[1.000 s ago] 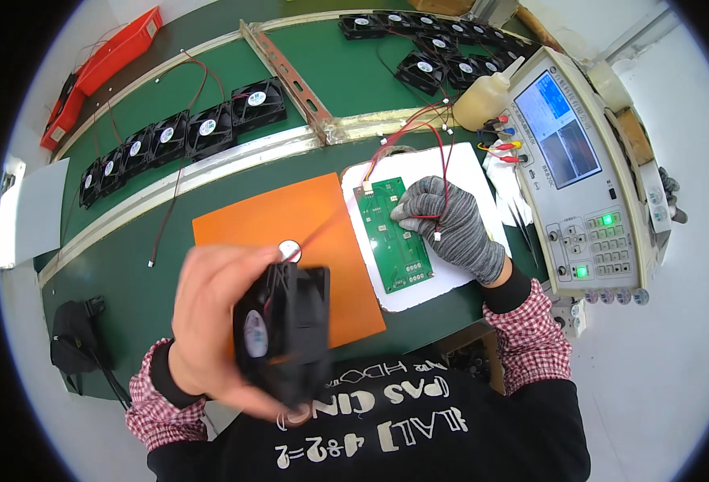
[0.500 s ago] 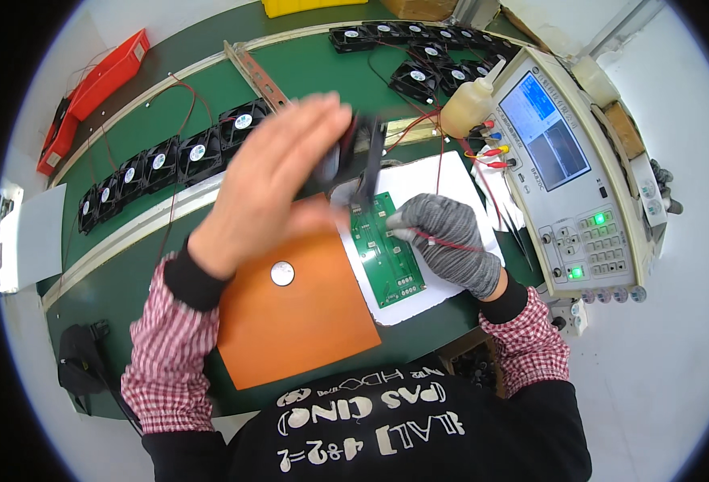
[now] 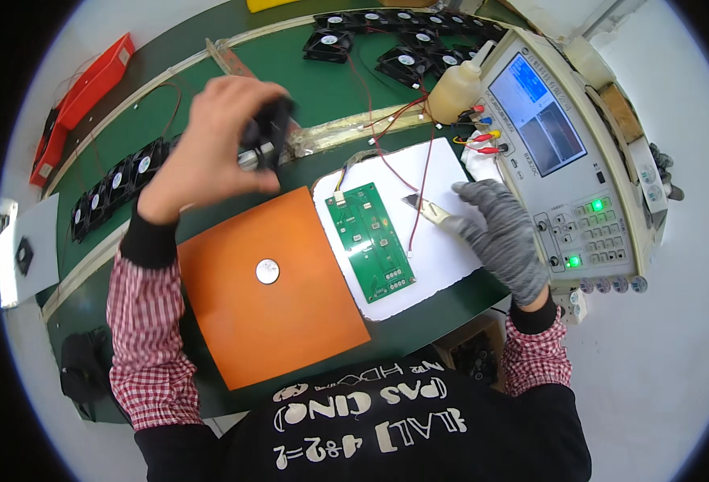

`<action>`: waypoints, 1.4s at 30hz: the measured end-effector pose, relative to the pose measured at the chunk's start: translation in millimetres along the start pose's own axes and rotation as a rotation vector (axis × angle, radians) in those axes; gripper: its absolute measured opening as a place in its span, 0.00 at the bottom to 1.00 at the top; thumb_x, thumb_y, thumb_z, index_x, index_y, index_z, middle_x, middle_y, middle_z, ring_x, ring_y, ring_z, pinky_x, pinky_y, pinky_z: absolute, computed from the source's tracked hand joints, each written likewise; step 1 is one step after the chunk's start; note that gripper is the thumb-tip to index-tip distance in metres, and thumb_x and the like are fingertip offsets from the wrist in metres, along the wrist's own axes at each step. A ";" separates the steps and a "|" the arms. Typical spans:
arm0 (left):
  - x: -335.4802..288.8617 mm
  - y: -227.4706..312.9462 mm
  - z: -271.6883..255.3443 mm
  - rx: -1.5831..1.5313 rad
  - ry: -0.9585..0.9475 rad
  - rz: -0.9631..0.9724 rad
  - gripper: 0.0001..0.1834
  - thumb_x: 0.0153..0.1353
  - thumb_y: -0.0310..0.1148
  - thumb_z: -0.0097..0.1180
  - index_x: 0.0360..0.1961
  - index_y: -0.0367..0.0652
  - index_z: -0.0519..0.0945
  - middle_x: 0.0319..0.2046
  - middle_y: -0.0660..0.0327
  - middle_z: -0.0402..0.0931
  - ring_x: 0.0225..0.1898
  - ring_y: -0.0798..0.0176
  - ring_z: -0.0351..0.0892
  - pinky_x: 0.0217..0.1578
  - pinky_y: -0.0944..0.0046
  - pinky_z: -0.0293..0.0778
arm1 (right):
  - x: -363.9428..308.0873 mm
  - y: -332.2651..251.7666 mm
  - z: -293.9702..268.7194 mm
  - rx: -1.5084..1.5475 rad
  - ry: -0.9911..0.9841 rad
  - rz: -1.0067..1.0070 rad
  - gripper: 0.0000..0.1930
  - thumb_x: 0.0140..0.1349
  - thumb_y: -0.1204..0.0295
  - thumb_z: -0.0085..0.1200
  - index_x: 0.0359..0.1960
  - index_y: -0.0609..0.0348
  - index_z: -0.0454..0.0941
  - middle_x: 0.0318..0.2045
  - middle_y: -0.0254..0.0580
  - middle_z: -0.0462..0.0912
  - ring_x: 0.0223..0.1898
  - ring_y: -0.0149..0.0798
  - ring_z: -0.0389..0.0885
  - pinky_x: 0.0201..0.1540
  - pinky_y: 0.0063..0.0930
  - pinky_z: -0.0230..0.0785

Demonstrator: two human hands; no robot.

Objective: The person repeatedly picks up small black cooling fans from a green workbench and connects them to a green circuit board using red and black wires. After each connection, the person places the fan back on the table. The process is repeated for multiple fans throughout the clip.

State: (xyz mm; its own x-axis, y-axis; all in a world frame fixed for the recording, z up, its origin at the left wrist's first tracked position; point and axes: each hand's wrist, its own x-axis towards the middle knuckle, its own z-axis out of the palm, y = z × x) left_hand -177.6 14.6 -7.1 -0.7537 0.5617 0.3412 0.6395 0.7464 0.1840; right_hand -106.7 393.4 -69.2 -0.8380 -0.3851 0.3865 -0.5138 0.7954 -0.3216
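My left hand, bare, is raised at the far left edge of the orange sheet. Its fingers and thumb are closed round a black cooling fan, slightly blurred. My right hand, in a grey knit glove, hovers at the right of the white board, fingers apart. By its thumb lies a slim tool with a dark tip and pale body; contact is unclear. A green circuit board rests on the white board. Beside it, a red lead ends in a small white plug.
A test instrument with lit screen stands at the right, a bottle of yellowish liquid beside it. More fans line the left; others sit at the back. A round white label lies on the orange sheet.
My left hand has moved left, now gripping a fan near the row's end. Another fan now sits at the back. My right hand has let go of the lead and withdrawn right, uncovering the tool.
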 end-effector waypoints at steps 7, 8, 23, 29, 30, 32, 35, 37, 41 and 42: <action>-92.9 93.8 -6.4 -0.094 -0.433 0.225 0.35 0.57 0.18 0.46 0.63 0.66 0.76 0.72 0.52 0.57 0.71 0.45 0.57 0.68 0.45 0.57 | -5.4 8.2 12.4 -0.256 -0.026 -0.084 0.16 0.57 0.78 0.54 0.48 0.60 0.77 0.41 0.53 0.77 0.46 0.55 0.78 0.51 0.45 0.71; -103.1 91.9 -12.5 -0.038 -0.372 0.093 0.35 0.57 0.18 0.47 0.63 0.64 0.75 0.71 0.51 0.57 0.70 0.44 0.58 0.68 0.46 0.58 | -8.7 13.7 7.0 -0.413 -0.008 -0.046 0.15 0.56 0.80 0.51 0.47 0.61 0.77 0.42 0.55 0.77 0.48 0.56 0.78 0.53 0.46 0.71; -128.9 136.3 19.7 -0.212 -0.032 -0.372 0.45 0.44 0.48 0.74 0.60 0.35 0.70 0.50 0.47 0.71 0.50 0.45 0.72 0.49 0.51 0.71 | 1.2 -120.0 31.0 0.297 0.033 -0.275 0.18 0.56 0.66 0.67 0.47 0.56 0.82 0.33 0.39 0.75 0.29 0.40 0.80 0.28 0.32 0.74; -154.8 133.0 38.4 -0.402 0.056 -0.316 0.52 0.41 0.50 0.77 0.63 0.33 0.67 0.51 0.47 0.69 0.50 0.45 0.68 0.52 0.51 0.67 | -8.6 -128.7 45.4 0.247 -0.072 -0.312 0.14 0.56 0.69 0.66 0.44 0.57 0.82 0.35 0.41 0.76 0.30 0.41 0.82 0.27 0.33 0.74; -154.8 134.0 37.8 -0.399 0.060 -0.316 0.52 0.40 0.51 0.77 0.62 0.33 0.67 0.50 0.48 0.69 0.49 0.46 0.68 0.51 0.51 0.67 | -10.5 -129.3 46.9 0.242 -0.068 -0.313 0.14 0.56 0.69 0.66 0.44 0.57 0.82 0.35 0.41 0.76 0.29 0.41 0.82 0.27 0.33 0.75; -153.1 135.3 37.9 -0.378 0.068 -0.314 0.52 0.39 0.50 0.77 0.61 0.31 0.68 0.49 0.48 0.69 0.47 0.46 0.69 0.50 0.52 0.68 | -11.9 -129.3 46.5 0.220 -0.065 -0.317 0.14 0.56 0.70 0.66 0.44 0.58 0.82 0.35 0.42 0.77 0.29 0.41 0.82 0.27 0.34 0.75; -152.3 138.7 38.9 -0.332 0.077 -0.318 0.50 0.38 0.44 0.78 0.59 0.28 0.68 0.47 0.47 0.68 0.45 0.46 0.69 0.48 0.52 0.70 | -12.7 -130.9 42.5 0.179 -0.065 -0.347 0.13 0.55 0.72 0.65 0.43 0.58 0.82 0.35 0.42 0.77 0.30 0.41 0.82 0.28 0.35 0.75; -152.0 139.3 40.1 -0.309 0.089 -0.323 0.49 0.38 0.43 0.78 0.58 0.27 0.69 0.46 0.48 0.69 0.44 0.46 0.69 0.46 0.52 0.70 | -11.0 -133.3 37.6 0.165 -0.111 -0.336 0.13 0.55 0.72 0.65 0.42 0.58 0.83 0.35 0.42 0.77 0.30 0.41 0.83 0.29 0.34 0.75; -152.8 137.1 45.8 -0.273 0.153 -0.301 0.49 0.36 0.48 0.77 0.58 0.30 0.72 0.40 0.51 0.70 0.41 0.49 0.70 0.43 0.54 0.69 | 3.1 -123.5 40.8 0.439 -0.266 -0.222 0.11 0.55 0.69 0.66 0.39 0.58 0.84 0.33 0.41 0.78 0.31 0.42 0.82 0.30 0.34 0.75; -152.6 135.7 47.0 -0.282 0.159 -0.289 0.49 0.36 0.48 0.77 0.58 0.30 0.72 0.40 0.51 0.70 0.41 0.49 0.70 0.42 0.54 0.69 | 5.8 -116.5 48.1 0.569 -0.295 -0.185 0.11 0.55 0.68 0.67 0.38 0.58 0.84 0.32 0.40 0.78 0.30 0.42 0.82 0.31 0.34 0.75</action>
State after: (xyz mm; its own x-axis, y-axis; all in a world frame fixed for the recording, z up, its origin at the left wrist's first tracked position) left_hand 17.1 46.9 -77.5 -0.8894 0.2651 0.3725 0.4384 0.7258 0.5301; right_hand -60.5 276.0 -71.1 -0.7003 -0.6676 0.2526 -0.6030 0.3639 -0.7100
